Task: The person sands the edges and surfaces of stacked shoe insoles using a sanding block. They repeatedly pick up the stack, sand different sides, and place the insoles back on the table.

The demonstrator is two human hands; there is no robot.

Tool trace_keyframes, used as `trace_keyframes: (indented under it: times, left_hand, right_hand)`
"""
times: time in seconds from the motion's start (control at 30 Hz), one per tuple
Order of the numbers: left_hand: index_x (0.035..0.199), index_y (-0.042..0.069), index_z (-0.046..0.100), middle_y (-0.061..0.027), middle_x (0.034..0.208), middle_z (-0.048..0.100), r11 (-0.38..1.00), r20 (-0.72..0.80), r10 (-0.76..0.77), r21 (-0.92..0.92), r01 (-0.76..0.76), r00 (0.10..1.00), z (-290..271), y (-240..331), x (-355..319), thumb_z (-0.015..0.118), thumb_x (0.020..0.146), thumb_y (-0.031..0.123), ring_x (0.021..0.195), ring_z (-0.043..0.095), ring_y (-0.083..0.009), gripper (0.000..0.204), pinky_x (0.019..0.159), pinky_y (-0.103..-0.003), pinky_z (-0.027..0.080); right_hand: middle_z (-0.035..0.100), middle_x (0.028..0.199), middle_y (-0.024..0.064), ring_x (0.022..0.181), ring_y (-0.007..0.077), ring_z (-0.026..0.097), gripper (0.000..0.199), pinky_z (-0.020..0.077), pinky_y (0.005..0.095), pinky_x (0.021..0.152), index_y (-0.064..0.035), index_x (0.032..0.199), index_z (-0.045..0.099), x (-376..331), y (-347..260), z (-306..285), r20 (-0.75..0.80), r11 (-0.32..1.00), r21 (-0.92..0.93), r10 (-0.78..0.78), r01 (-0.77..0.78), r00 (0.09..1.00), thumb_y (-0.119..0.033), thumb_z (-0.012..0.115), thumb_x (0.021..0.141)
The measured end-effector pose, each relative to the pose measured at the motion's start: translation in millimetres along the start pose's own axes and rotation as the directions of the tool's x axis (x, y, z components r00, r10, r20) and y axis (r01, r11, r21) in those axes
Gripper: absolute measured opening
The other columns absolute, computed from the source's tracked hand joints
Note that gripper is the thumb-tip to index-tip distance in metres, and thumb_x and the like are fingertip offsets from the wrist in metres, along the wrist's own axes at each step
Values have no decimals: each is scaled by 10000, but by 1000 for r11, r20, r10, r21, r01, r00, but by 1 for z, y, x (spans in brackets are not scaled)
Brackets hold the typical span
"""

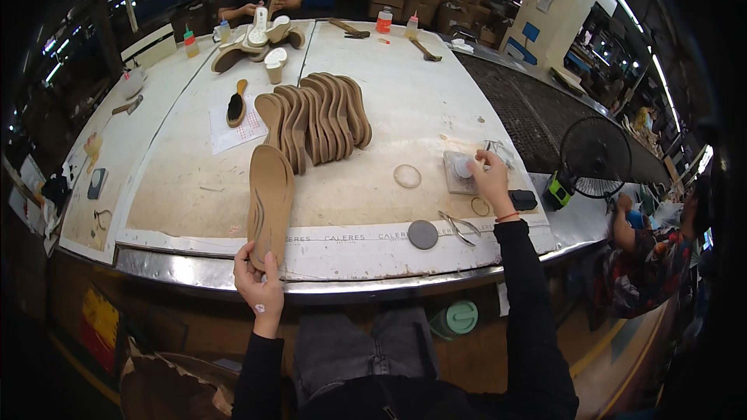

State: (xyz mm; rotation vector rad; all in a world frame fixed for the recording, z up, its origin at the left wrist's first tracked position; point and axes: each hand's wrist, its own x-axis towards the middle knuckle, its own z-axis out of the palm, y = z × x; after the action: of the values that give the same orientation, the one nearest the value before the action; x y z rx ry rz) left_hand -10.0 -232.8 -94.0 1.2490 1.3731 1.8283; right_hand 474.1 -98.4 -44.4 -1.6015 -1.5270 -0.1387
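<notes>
Sole [270, 202], long and tan with dark curved markings, is held at its near end by the left hand [260, 286] in the head view; it is pinched between thumb and fingers, over the near edge of a white-topped table [179, 194], left of centre. Its far end is seen just before a row of similar soles [319, 120], which are packed closely together. On the right, the right hand [490, 177] is held at a grey square block [459, 184]; thumb and forefinger are brought close together beside a whitish piece [461, 166], but whether it is pinched cannot be told. Nearer, pliers [464, 229] and a grey disc [422, 234] are laid side by side. A pale round piece [406, 176] is placed left of the block. Farther left, a black-bristled brush [236, 105] is set on a paper sheet [222, 136].
</notes>
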Motion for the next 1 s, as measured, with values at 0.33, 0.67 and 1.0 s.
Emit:
trace_keyframes:
  times: [0.33, 0.67, 1.0]
  left_hand:
    - [1280, -18, 440, -107, 1115, 558, 956, -26, -140, -263, 128, 990, -11, -1, 11, 590, 958, 44, 994, 610, -154, 361, 843, -268, 508]
    - [1340, 28, 386, -92, 1141, 534, 853, 355, -198, -397, 339, 914, -17, 54, -31, 658, 847, -95, 1040, 605, -165, 577, 898, -296, 530]
    - [1443, -19, 330, -124, 1230, 568, 810, 733, -304, -137, 570, 609, 11, 76, -54, 618, 928, 5, 1084, 618, -157, 590, 919, -280, 521]
  right_hand:
    - [685, 853, 234, 839, 387, 671, 133, 528, 435, 728, -5, 846, 703, -24, -6, -50, 251, 890, -442, 244, -113, 937, -44, 601, 770]
    - [665, 1109, 63, 971, 112, 616, 338, 525, 251, 772, -5, 1187, 623, -91, -157, -64, 471, 767, 589, -67, -257, 880, -34, 702, 859]
    - [668, 1047, 120, 866, 96, 641, 396, 539, 225, 692, 74, 1244, 478, -123, -237, -28, 592, 593, 694, -146, -409, 793, -7, 661, 902]
